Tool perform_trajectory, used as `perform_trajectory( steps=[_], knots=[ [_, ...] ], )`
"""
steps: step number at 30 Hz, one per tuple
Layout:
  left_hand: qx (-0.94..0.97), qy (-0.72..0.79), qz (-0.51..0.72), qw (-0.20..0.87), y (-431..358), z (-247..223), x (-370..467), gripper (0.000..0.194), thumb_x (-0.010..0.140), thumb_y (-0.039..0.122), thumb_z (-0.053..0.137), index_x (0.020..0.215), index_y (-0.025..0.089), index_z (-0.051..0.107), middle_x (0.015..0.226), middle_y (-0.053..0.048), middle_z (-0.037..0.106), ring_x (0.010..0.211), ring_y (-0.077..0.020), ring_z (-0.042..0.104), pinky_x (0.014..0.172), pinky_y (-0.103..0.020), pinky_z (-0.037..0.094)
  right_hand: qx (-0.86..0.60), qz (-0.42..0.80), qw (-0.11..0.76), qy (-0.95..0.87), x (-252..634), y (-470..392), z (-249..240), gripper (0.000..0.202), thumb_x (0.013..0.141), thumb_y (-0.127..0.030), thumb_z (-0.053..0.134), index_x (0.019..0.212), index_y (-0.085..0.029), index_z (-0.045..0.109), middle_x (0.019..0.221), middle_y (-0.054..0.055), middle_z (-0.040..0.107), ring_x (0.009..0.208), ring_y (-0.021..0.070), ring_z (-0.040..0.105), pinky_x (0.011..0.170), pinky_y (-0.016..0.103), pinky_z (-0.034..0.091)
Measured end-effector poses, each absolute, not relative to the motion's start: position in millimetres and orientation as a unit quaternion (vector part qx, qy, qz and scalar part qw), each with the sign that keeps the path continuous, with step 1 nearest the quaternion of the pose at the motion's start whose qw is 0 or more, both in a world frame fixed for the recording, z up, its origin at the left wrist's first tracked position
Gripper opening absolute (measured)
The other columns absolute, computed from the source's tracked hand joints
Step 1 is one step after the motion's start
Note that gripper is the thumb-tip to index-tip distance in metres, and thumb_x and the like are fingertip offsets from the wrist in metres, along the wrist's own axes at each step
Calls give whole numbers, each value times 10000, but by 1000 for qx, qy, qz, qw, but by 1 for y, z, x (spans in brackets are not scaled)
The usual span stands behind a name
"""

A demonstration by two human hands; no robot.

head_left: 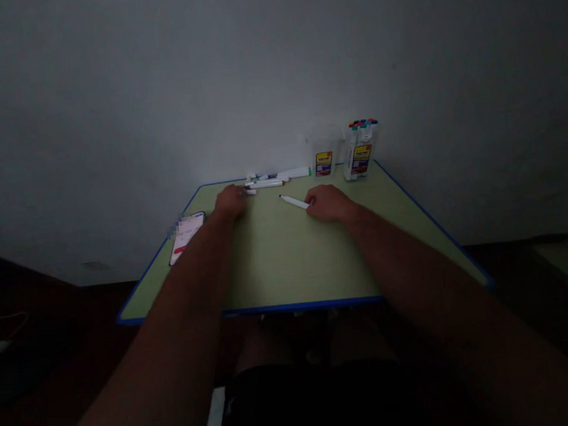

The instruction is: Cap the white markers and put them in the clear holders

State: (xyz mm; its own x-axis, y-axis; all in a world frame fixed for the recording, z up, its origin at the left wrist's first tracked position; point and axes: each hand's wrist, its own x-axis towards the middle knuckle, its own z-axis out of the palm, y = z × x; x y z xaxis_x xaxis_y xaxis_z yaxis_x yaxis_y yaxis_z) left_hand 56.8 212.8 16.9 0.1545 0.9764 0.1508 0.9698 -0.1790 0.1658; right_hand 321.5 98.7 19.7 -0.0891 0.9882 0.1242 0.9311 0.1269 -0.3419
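My right hand (330, 203) is closed on a white marker (295, 202), whose dark tip points left and slightly away from me, low over the table. My left hand (230, 202) is at the table's back left with its fingers curled. A short white piece (250, 192) shows beside its fingertips; whether they grip it, I cannot make out. Just beyond lie several white markers (266, 184) on their sides, one of them with a green end (296, 172). A clear plastic case (324, 159) with a yellow label stands behind my right hand.
A second clear case (360, 155), holding several markers with coloured caps, stands at the back right. A lit phone (186, 237) lies at the left edge. The pale green table (290, 273) has a blue rim and backs onto a wall (260, 74).
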Motion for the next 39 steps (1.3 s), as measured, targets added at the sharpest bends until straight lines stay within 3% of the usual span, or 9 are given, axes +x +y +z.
perform_trajectory(
  steps=[5, 12, 20, 24, 29, 33, 39],
  knots=[
    [749, 658, 79, -11, 204, 22, 60, 535, 794, 110, 564, 1317, 103, 679, 1325, -174, 683, 1237, -322, 629, 1087, -365, 460, -657, 84, 155, -733, 323, 100, 20, 262, 791, -198, 660, 1020, -208, 788, 1054, 78, 771, 937, 230, 697, 823, 312, 513],
    [769, 639, 23, -16, 172, 32, 71, 444, 779, 141, 571, 1176, 152, 770, 1222, -148, 739, 1177, -312, 664, 1059, -368, 485, -660, 88, 146, -731, 323, 97, 23, 282, 804, -187, 660, 1056, -198, 785, 1089, 91, 762, 970, 224, 690, 868, 309, 513],
    [811, 581, 40, 54, 135, 44, 85, 185, 741, 284, 718, 901, 239, 800, 1002, -84, 785, 952, -274, 721, 862, -337, 557, -655, 74, 143, -738, 324, 93, 24, 282, 826, -278, 677, 1074, -196, 783, 1094, 92, 758, 1000, 229, 686, 895, 326, 517],
    [798, 589, 97, 89, 122, 40, 85, 250, 823, 399, 676, 935, 208, 793, 929, -103, 777, 886, -269, 719, 853, -367, 554, -658, 67, 137, -737, 323, 93, 23, 298, 824, -304, 692, 1089, -195, 776, 1114, 96, 752, 1010, 227, 682, 892, 320, 516],
    [792, 577, 152, 130, 116, 33, 82, 259, 785, 211, 686, 1024, 194, 785, 925, -102, 768, 848, -260, 711, 856, -383, 551, -666, 61, 122, -733, 321, 89, 27, 308, 841, -333, 693, 1097, -181, 775, 1120, 105, 751, 1012, 233, 680, 885, 321, 510],
    [785, 586, 153, 134, 114, 32, 84, 384, 750, 179, 702, 1130, 170, 758, 936, -108, 767, 859, -256, 712, 873, -371, 553, -670, 58, 122, -730, 322, 88, 28, 313, 845, -332, 689, 1106, -184, 776, 1102, 92, 756, 993, 226, 681, 878, 318, 506],
    [795, 577, 138, 127, 115, 34, 85, 201, 709, 172, 717, 896, 184, 789, 918, -101, 772, 899, -280, 711, 873, -385, 550, -678, 54, 118, -724, 322, 87, 28, 340, 855, -351, 693, 1137, -176, 767, 1100, 98, 751, 1001, 228, 674, 901, 330, 505]
  ],
)
